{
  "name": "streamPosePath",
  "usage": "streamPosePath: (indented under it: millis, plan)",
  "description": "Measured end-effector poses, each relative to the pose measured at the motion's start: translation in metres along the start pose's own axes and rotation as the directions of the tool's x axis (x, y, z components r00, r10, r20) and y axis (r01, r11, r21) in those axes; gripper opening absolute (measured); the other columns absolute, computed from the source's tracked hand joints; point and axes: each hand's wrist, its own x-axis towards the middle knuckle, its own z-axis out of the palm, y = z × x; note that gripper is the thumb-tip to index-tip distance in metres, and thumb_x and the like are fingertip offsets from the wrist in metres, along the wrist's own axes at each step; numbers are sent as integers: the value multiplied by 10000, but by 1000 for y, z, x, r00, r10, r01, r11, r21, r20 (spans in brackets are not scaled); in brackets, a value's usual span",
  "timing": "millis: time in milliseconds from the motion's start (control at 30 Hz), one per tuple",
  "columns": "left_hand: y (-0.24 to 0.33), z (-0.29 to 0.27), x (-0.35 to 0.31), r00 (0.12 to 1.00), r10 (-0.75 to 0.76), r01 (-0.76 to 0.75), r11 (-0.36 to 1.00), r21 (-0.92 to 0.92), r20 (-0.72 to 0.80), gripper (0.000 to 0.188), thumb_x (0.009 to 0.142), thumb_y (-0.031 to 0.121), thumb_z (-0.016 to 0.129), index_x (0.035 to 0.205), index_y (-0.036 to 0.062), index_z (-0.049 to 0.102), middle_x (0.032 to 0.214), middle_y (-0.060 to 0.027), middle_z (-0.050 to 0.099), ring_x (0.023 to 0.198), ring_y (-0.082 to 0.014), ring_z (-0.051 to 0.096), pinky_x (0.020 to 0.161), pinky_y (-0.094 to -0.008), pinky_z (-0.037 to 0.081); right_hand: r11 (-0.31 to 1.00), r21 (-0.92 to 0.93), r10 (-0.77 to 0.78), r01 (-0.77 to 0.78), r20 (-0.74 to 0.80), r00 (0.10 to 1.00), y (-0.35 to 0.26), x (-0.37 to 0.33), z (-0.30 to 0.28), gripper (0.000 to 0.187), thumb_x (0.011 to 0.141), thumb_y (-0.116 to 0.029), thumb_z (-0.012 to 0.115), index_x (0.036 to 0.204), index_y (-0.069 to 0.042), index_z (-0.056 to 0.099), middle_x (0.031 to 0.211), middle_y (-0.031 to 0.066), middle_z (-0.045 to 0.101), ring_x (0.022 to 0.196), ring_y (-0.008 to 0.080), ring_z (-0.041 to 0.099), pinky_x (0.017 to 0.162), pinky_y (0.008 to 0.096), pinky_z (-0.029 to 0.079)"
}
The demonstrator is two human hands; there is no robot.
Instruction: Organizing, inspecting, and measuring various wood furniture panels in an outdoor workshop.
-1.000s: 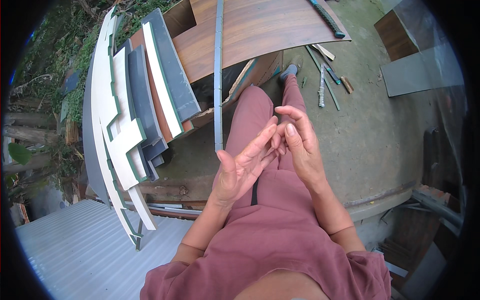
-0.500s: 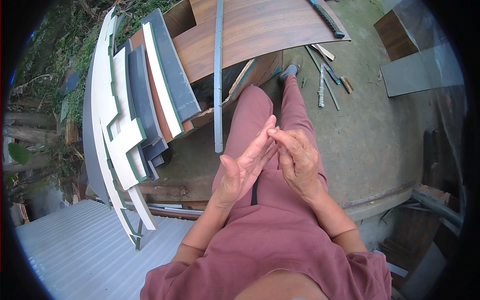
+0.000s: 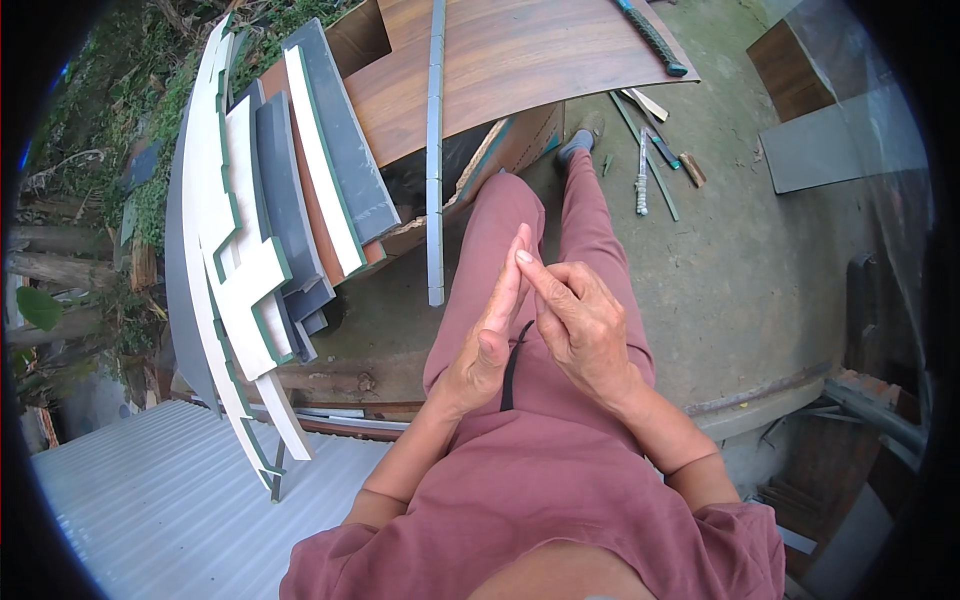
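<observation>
My left hand point(image 3: 489, 335) is raised above my lap with its fingers stretched out straight and together. Edge-on, its palm faces toward my right hand. My right hand point(image 3: 585, 325) meets it from the right, its index finger extended so that the tip touches the left hand's fingers near their ends. The other right fingers are bent, and the thumb is mostly hidden. I see no object in either hand. A long thin grey strip point(image 3: 436, 190) lies just beyond the left hand, across the edge of a wood-grain board point(image 3: 530, 60).
White boards with green stepped edges point(image 3: 250, 310) and grey panels point(image 3: 290, 170) are stacked at the left, beside a corrugated sheet point(image 3: 200, 500). A dark-handled tool point(image 3: 655, 40) lies on the wood-grain board. On the floor are a white rod point(image 3: 642, 175) and thin strips point(image 3: 645, 155).
Both hands have moved slightly left. My left hand has turned more edge-on, its thumb now closer to the palm, and the right index finger has straightened along the left fingers.
</observation>
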Motion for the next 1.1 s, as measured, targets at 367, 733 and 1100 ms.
streamPosePath:
  millis: [367, 733, 1100]
  plan:
    - [-7, -5, 2, 1000, -12, 13, 995, 103, -14, 1033, 829, 764, 158, 1454, -35, -36, 1543, -175, -23, 1429, -297, -3, 1153, -396, 67, 996, 4, 84, -84, 61, 995, -3, -3, 4, 543, 709, 22, 633, 1229, -130, 601, 811, 49, 546, 679, 183, 560, 591, 313, 490]
    - [-61, -14, 2, 983, 185, -186, 982, 24, 15, 1057, 823, 769, 193, 1446, -41, -75, 1539, -191, -38, 1428, -299, -14, 1153, -392, 61, 1000, -10, 25, -24, 79, 997, 2, 4, 3, 590, 692, 37, 626, 1253, -142, 584, 825, 46, 537, 673, 178, 552, 600, 311, 487]
    - [-4, -4, 9, 993, 114, -115, 985, 129, 8, 1054, 831, 760, 186, 1437, -60, -82, 1538, -193, -38, 1428, -294, -16, 1153, -390, 57, 999, -40, 13, -11, 62, 998, 8, 8, 5, 637, 671, 55, 619, 1270, -153, 573, 816, 45, 527, 666, 180, 539, 596, 306, 479]
